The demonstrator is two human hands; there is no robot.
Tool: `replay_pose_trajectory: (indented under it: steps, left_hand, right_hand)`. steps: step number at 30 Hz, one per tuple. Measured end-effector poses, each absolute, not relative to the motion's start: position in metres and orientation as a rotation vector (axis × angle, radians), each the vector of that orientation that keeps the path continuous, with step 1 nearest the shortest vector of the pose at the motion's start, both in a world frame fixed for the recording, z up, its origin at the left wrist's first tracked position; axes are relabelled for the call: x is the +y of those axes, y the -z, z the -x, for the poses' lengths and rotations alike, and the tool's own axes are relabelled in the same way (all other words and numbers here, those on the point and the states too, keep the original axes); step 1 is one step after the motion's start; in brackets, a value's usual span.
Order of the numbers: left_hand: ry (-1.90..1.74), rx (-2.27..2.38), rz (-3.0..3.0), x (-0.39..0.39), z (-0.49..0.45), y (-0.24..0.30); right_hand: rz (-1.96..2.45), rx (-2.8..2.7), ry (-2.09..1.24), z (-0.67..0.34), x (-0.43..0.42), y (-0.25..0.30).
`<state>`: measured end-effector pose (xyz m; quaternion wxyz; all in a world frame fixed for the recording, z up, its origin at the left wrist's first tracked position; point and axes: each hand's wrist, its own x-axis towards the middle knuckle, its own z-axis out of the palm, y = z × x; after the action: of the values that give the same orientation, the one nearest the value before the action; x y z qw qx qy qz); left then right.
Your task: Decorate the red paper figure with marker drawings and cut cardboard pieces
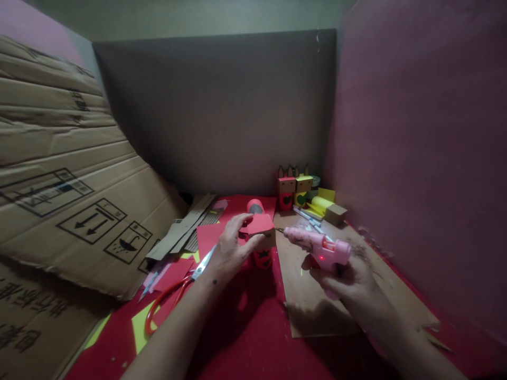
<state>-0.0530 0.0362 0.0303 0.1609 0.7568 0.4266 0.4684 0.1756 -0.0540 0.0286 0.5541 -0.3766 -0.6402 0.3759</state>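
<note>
My left hand [233, 245] is closed around a small red-topped cardboard box [258, 226], thumb along its front side. Directly below the box is a red paper tube [263, 258] with dark shapes on it; I cannot tell whether the two are joined. In my right hand [352, 282] is a pink hot glue gun [317, 245] with a glowing red light. Its nozzle points left, close to the box's right side. Behind the box another red tube [255, 206] shows a dark round patch.
Orange-handled scissors [170, 295] lie beside my left forearm. Two box-headed figures, one red [285, 190] and one yellow [303, 190], stand at the back. A cardboard sheet [312, 311] lies on the right, cardboard strips [180, 232] on the left. A large carton [71, 174] leans at left.
</note>
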Motion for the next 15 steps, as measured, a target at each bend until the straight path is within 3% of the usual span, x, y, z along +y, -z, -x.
replay_pose_trajectory:
  steps: [15]
  left_hand:
    - [-1.392, 1.202, -2.252, 0.0364, 0.0513, -0.0275]
  right_hand:
    - [0.785, -1.544, -0.904, -0.1706, -0.0535, -0.0325]
